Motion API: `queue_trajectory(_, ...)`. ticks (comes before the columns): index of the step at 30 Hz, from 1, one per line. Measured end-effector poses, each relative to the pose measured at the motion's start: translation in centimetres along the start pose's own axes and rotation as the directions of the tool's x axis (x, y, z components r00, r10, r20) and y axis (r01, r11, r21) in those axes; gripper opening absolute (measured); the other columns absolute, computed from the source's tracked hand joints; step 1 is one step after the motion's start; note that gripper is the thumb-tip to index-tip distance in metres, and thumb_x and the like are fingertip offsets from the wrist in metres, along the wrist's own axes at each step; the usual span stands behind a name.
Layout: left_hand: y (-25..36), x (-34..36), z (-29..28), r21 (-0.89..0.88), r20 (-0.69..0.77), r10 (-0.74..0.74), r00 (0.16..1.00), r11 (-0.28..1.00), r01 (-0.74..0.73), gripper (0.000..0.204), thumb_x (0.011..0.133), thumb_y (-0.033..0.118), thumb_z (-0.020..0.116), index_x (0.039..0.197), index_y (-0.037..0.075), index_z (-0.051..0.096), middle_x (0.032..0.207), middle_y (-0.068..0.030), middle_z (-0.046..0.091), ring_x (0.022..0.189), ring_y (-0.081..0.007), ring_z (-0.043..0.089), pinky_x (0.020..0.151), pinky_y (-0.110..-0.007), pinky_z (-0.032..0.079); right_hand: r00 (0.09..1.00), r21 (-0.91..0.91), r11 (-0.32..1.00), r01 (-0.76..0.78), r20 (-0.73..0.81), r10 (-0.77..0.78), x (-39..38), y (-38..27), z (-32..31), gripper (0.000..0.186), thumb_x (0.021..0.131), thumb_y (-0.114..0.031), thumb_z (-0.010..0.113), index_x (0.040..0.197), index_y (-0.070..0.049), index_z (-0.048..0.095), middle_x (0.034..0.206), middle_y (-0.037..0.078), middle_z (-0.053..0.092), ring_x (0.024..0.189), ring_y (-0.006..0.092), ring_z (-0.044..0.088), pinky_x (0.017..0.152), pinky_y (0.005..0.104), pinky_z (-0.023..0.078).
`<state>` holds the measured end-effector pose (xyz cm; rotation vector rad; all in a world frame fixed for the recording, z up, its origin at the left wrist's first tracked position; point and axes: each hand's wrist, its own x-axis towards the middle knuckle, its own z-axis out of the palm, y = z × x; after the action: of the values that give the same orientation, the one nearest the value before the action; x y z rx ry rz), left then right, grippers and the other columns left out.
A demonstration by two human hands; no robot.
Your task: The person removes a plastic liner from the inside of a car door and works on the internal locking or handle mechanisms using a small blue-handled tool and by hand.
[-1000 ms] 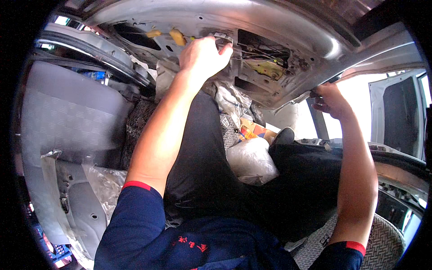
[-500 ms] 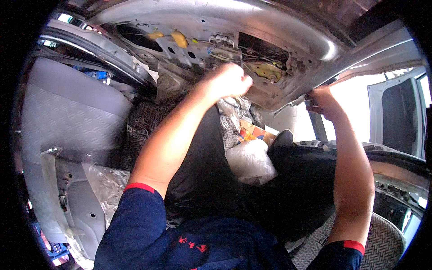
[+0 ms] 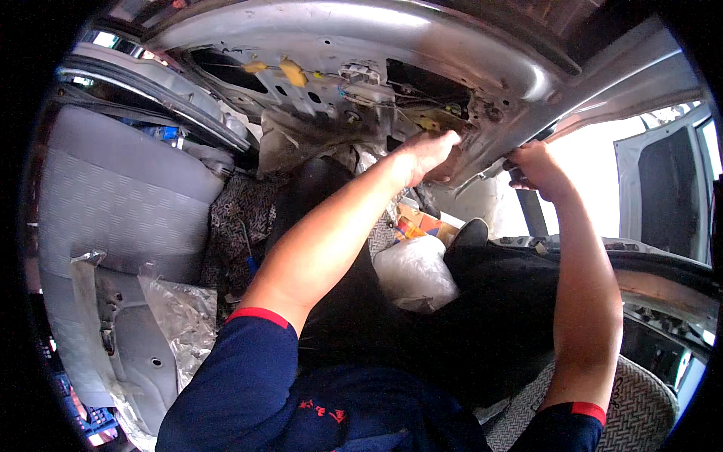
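Observation:
The bare metal inside of a vehicle door (image 3: 422, 34) spans the top of the view, its cut-outs showing wires, rods and yellow parts. My left hand (image 3: 431, 157) is at the panel's lower right, below a yellowish mechanism (image 3: 433, 122). Its thumb side stands apart from the fingers, which are partly shaded; I see nothing held in it. Curled round the door's right edge, beside a dark part there, is my right hand (image 3: 541, 172). Its fingertips are partly hidden behind that edge.
A grey seat back (image 3: 128, 173) stands at the left, with a grey trim panel (image 3: 139, 354) and clear plastic film (image 3: 181, 309) below. Between my legs lie a white plastic bag (image 3: 416, 273) and an orange box (image 3: 422, 222). A blue-handled tool (image 3: 251, 264) rests on patterned fabric.
My left hand has moved right and down along the door panel, from a closed fist to a more opened shape. My right hand stays at the door's edge.

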<state>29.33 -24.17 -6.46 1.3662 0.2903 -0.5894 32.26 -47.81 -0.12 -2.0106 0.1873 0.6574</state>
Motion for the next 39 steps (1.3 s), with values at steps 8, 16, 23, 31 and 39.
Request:
queue_trajectory(8,-3.8,3.6,-1.0,-0.044,-0.064,0.147,0.987,0.988,-0.15,0.036,0.099,0.037,0.047,0.088,0.006,0.062,0.071,-0.0066,0.062,0.06,-0.0207,0.06,0.057,-0.037,0.05,1.0,-0.089,0.996,0.016,0.004,-0.015,-0.7,-1.4,1.0,0.023,0.099,-0.023,0.059,0.097,0.0,0.062,0.074,0.004,0.06,0.057,0.0127,0.059,0.054,0.0287,0.056)
queue_trajectory(16,1.2,-2.0,-2.6,0.817,0.013,0.299,0.954,0.547,-0.183,0.048,0.098,0.038,0.049,0.101,-0.006,0.068,0.088,-0.025,0.07,0.084,-0.0293,0.069,0.081,-0.04,0.053,0.995,-0.14,0.986,0.093,-0.011,-0.096,-1.9,-1.0,1.3,0.031,0.098,-0.027,0.059,0.092,0.003,0.065,0.074,0.008,0.064,0.058,0.0136,0.059,0.055,0.0292,0.056)
queue_trajectory(23,7.0,-24.7,-16.7,0.885,0.03,0.386,0.922,0.419,-0.205,0.02,0.096,0.018,0.058,0.106,0.002,0.065,0.088,-0.0112,0.067,0.084,-0.0205,0.066,0.078,-0.036,0.053,0.978,-0.114,0.974,0.196,0.087,-0.187,-0.6,-0.2,0.7,0.025,0.1,-0.023,0.055,0.096,0.0,0.065,0.072,0.004,0.06,0.056,0.0116,0.057,0.048,0.0262,0.049)
queue_trajectory(31,-10.3,-41.2,-23.4,0.921,-0.363,0.04,0.931,0.164,0.352,0.039,0.077,0.023,0.074,0.109,0.003,0.065,0.107,-0.0196,0.065,0.104,-0.0374,0.064,0.088,-0.047,0.052,0.992,-0.15,0.981,0.126,0.036,-0.121,-0.3,-0.2,1.4,0.02,0.099,-0.019,0.049,0.101,-0.004,0.062,0.075,0.005,0.063,0.05,0.0116,0.056,0.041,0.024,0.042)
queue_trajectory(39,-12.5,-39.6,-21.0,0.902,-0.428,0.01,0.904,-0.057,0.427,0.033,0.076,0.015,0.073,0.107,0.005,0.068,0.113,-0.016,0.064,0.11,-0.0374,0.061,0.093,-0.046,0.053,0.983,-0.133,0.975,0.178,0.075,-0.169,-0.4,1.5,1.2,0.02,0.1,-0.02,0.051,0.097,-0.003,0.061,0.071,0.004,0.059,0.049,0.0113,0.055,0.04,0.0266,0.041)
